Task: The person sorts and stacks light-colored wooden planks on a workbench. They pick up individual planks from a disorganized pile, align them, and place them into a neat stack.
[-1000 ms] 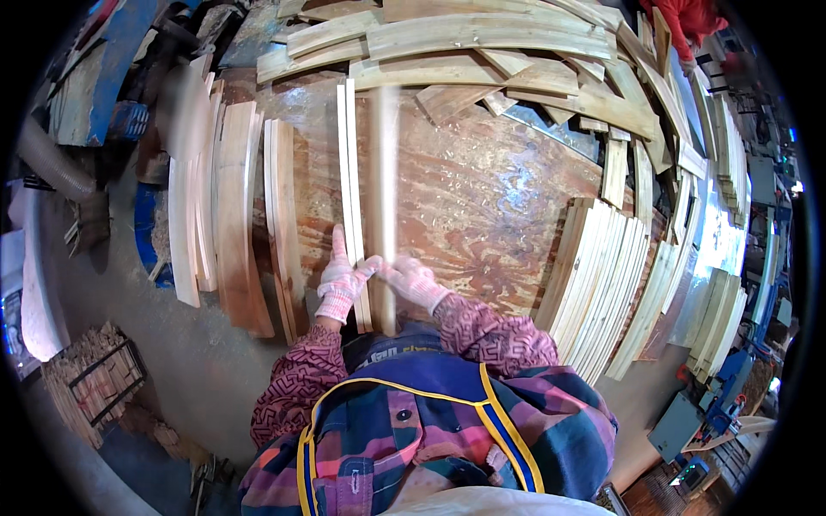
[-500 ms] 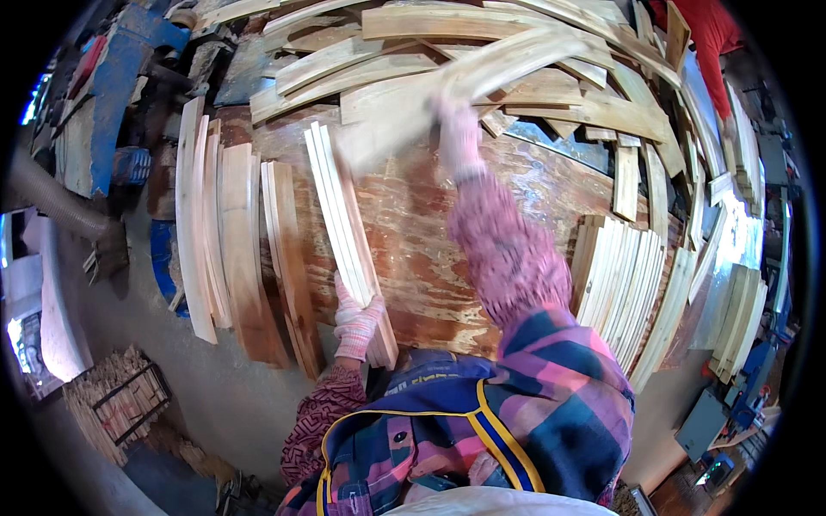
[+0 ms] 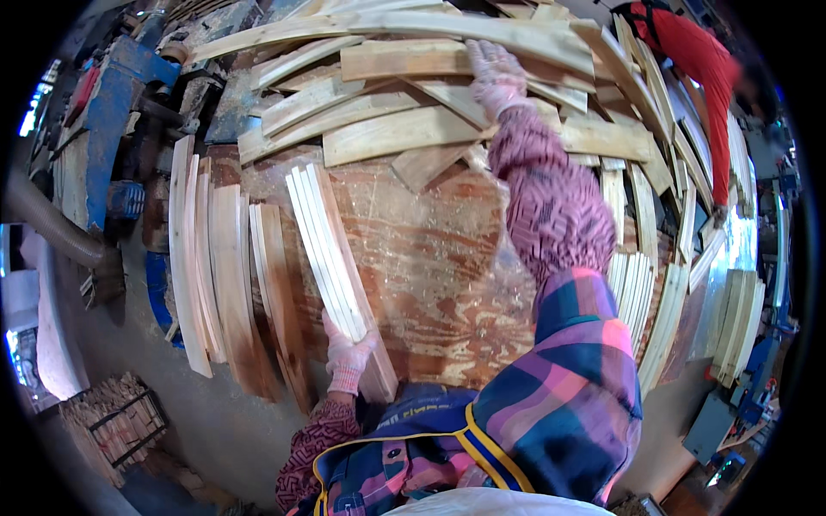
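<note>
We grip slats (image 3: 327, 249) w/ L hand (image 3: 349, 351), R hand (image 3: 497, 77) unclenched at pile (image 3: 404, 61), whose loose stacking could → slide.

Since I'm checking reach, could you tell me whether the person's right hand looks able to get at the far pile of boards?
Very likely yes: the right hand is stretched out over the pile of boards, nothing visibly blocking it.
</note>
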Demonstrator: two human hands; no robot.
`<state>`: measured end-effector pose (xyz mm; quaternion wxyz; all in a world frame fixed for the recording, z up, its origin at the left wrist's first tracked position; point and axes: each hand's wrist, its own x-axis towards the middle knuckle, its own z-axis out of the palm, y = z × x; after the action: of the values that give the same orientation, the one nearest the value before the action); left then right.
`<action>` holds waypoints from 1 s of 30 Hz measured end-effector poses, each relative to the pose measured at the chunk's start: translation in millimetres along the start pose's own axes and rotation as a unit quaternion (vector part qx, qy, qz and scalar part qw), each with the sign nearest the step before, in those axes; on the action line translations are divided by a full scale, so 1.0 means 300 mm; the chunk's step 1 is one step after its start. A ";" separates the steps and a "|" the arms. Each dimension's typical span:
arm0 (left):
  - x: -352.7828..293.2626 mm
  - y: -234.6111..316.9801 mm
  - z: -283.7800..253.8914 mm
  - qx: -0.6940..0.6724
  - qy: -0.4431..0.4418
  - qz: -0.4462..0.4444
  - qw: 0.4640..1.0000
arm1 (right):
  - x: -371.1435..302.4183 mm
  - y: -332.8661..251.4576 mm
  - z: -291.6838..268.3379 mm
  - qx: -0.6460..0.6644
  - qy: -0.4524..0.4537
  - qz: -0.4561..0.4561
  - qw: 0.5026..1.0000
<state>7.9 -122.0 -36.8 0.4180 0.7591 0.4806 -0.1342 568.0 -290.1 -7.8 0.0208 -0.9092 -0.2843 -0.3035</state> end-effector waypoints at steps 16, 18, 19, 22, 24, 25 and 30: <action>-0.026 -0.019 -0.007 -0.097 -0.009 0.019 0.995 | -0.239 -0.195 -0.422 0.574 -0.363 0.250 0.690; -0.090 0.056 -0.039 0.060 -0.011 -0.043 0.997 | -0.401 -0.275 -0.378 0.624 -0.366 0.340 0.601; -0.087 0.012 -0.024 0.039 -0.014 -0.022 0.999 | -0.400 -0.342 -0.482 0.631 -0.372 0.383 0.564; -0.094 -0.111 0.013 0.050 0.023 0.068 0.996 | -0.502 -0.434 -0.398 0.737 -0.318 0.428 0.416; -0.081 -0.096 -0.039 0.167 0.117 0.150 0.968 | -0.498 -0.534 -0.473 0.763 -0.295 0.437 0.375; -0.077 -0.010 -0.106 0.147 0.131 0.183 0.963 | -0.494 -0.586 -0.522 0.770 -0.282 0.442 0.364; -0.064 0.366 -0.340 0.137 0.056 0.191 0.970 | -0.477 -0.911 -0.726 0.825 -0.260 0.384 0.323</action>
<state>70.7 -76.5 93.1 0.3001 0.8934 0.3261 -0.0734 211.9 -179.2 52.3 0.7993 -0.4647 0.0015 0.3810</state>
